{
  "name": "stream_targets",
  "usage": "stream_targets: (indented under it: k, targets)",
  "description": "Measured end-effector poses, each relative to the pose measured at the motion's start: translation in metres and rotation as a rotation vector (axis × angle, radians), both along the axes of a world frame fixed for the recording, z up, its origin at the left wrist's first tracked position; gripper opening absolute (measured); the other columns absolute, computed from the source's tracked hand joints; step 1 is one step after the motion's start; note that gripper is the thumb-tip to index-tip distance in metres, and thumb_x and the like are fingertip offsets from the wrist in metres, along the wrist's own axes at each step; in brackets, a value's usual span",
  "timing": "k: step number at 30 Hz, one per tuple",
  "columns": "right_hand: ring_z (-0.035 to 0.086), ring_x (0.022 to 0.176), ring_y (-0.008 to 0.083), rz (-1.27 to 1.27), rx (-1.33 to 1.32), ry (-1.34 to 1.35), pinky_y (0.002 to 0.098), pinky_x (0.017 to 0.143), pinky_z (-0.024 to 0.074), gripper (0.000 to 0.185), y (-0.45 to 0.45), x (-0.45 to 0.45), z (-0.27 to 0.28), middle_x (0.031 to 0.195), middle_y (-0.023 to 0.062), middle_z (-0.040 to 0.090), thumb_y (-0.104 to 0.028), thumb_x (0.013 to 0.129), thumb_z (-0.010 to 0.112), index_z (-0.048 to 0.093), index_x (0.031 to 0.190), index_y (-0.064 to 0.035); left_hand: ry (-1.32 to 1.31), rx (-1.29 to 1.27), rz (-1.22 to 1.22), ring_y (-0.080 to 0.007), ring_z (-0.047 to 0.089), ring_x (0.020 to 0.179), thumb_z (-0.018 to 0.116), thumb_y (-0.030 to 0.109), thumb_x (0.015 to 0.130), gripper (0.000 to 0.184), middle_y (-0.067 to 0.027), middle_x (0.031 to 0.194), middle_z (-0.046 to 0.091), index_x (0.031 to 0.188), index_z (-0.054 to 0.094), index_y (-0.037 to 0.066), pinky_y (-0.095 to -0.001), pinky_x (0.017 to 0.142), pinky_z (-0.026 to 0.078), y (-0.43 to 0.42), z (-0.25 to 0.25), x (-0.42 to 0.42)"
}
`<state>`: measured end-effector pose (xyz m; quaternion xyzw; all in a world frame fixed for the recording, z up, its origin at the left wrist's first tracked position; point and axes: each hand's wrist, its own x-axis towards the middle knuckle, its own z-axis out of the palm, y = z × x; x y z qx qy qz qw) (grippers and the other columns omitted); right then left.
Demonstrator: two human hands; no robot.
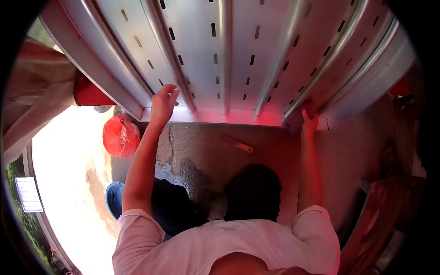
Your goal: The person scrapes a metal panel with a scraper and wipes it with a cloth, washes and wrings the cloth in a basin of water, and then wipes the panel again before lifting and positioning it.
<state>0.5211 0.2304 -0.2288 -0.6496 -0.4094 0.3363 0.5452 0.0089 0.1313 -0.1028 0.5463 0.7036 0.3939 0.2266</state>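
A large metal panel (238, 59) with raised ribs and rows of slots fills the upper part of the head view. My left hand (165, 103) is at the panel's lower left, near a rib, its fingers apart and nothing in them. On the lower right, my right hand (310, 120) holds a dark cloth (295, 121) against the panel's lower edge. A tool with an orange handle (244, 147) lies on the floor below the panel, between my arms.
A red plastic bag (121, 136) is on the ground at the left, with a blue basin (114, 200) below it. Brown sheeting (39, 87) hangs at the far left. Dark objects stand along the right side.
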Motion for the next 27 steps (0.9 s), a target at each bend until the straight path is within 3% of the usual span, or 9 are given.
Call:
stream_targets:
  k: [2, 7, 10, 13, 15, 18, 20, 23, 27]
  targets:
    - [0.052, 0.113, 0.0202, -0.029, 0.104, 0.039, 0.0326, 0.098, 0.0396, 0.062, -0.016, -0.017, 0.030, 0.124, 0.0111, 0.056, -0.019, 0.078, 0.075, 0.047, 0.130, 0.0000, -0.076, 0.011, 0.034, -0.0166, 0.066, 0.061, 0.058, 0.014, 0.090, 0.020, -0.0108, 0.081, 0.065, 0.104, 0.058, 0.000, -0.0277, 0.056, 0.049, -0.003, 0.003, -0.009]
    - [0.047, 0.119, 0.0312, 0.154, 0.450, -0.516, 0.0386, 0.101, 0.0359, 0.061, -0.010, -0.102, 0.146, 0.130, 0.0192, 0.048, -0.016, 0.079, 0.072, 0.042, 0.130, -0.0001, -0.065, -0.091, -0.046, -0.0168, 0.065, 0.062, 0.057, 0.013, 0.090, 0.018, -0.0108, 0.082, 0.065, 0.102, 0.059, 0.000, -0.0285, 0.057, 0.049, -0.011, -0.010, -0.019]
    - [0.043, 0.118, 0.0400, 0.008, 0.528, -1.000, 0.0457, 0.102, 0.0333, 0.058, 0.024, -0.122, 0.100, 0.127, 0.0222, 0.044, -0.015, 0.079, 0.070, 0.042, 0.127, 0.0010, 0.053, -0.036, -0.072, -0.0233, 0.066, 0.063, 0.058, 0.015, 0.088, 0.018, -0.0140, 0.086, 0.066, 0.099, 0.060, 0.001, -0.0342, 0.062, 0.050, -0.017, -0.002, -0.026]
    - [0.041, 0.118, 0.0420, 0.095, 0.373, -0.841, 0.0477, 0.101, 0.0333, 0.060, 0.006, -0.118, 0.022, 0.127, 0.0219, 0.043, -0.011, 0.076, 0.072, 0.041, 0.126, 0.0015, 0.401, 0.175, 0.132, -0.0256, 0.067, 0.078, 0.058, 0.018, 0.089, 0.017, -0.0144, 0.090, 0.065, 0.098, 0.061, 0.004, -0.0379, 0.071, 0.051, -0.018, 0.018, -0.054]
    - [0.044, 0.120, 0.0354, 0.255, 0.098, -0.814, 0.0412, 0.102, 0.0354, 0.066, -0.017, -0.094, -0.037, 0.127, 0.0196, 0.046, -0.006, 0.072, 0.074, 0.041, 0.129, -0.0008, 0.126, 0.474, 0.379, -0.0217, 0.066, 0.070, 0.061, 0.018, 0.089, 0.022, -0.0111, 0.087, 0.067, 0.103, 0.061, 0.001, -0.0330, 0.065, 0.051, -0.019, 0.037, -0.090]
    - [0.044, 0.123, 0.0273, 0.326, -0.201, 0.275, 0.0407, 0.104, 0.0348, 0.067, -0.015, -0.062, -0.049, 0.129, 0.0098, 0.049, -0.006, 0.076, 0.073, 0.040, 0.134, -0.0060, 0.275, 0.686, 0.715, -0.0258, 0.060, 0.091, 0.061, 0.025, 0.090, 0.036, -0.0124, 0.102, 0.062, 0.115, 0.054, 0.000, -0.0367, 0.079, 0.048, -0.026, 0.057, -0.159]
    - [0.044, 0.123, 0.0265, 0.339, -0.339, 0.521, 0.0450, 0.103, 0.0370, 0.064, -0.028, -0.081, 0.024, 0.131, 0.0088, 0.048, -0.010, 0.081, 0.070, 0.038, 0.137, -0.0080, 0.551, 0.705, 0.806, -0.0289, 0.054, 0.099, 0.061, 0.030, 0.090, 0.046, -0.0140, 0.109, 0.057, 0.121, 0.049, 0.000, -0.0397, 0.086, 0.044, -0.025, 0.062, -0.186]
    - [0.049, 0.119, 0.0272, 0.731, 0.051, 0.608, 0.0461, 0.103, 0.0373, 0.062, -0.027, -0.101, 0.080, 0.130, 0.0072, 0.050, -0.012, 0.082, 0.069, 0.039, 0.136, -0.0092, 0.500, 0.610, 0.782, -0.0322, 0.051, 0.105, 0.060, 0.040, 0.088, 0.057, -0.0179, 0.113, 0.054, 0.127, 0.044, 0.001, -0.0410, 0.088, 0.042, -0.013, 0.061, -0.209]
    - [0.047, 0.121, 0.0284, 0.992, 0.076, 0.652, 0.0463, 0.105, 0.0366, 0.060, -0.013, -0.171, 0.201, 0.132, 0.0091, 0.048, -0.014, 0.084, 0.066, 0.038, 0.136, -0.0073, 0.303, 0.500, 0.589, -0.0392, 0.061, 0.077, 0.064, 0.038, 0.087, 0.043, -0.0195, 0.081, 0.062, 0.104, 0.046, 0.003, -0.0440, 0.068, 0.048, 0.005, 0.047, -0.227]
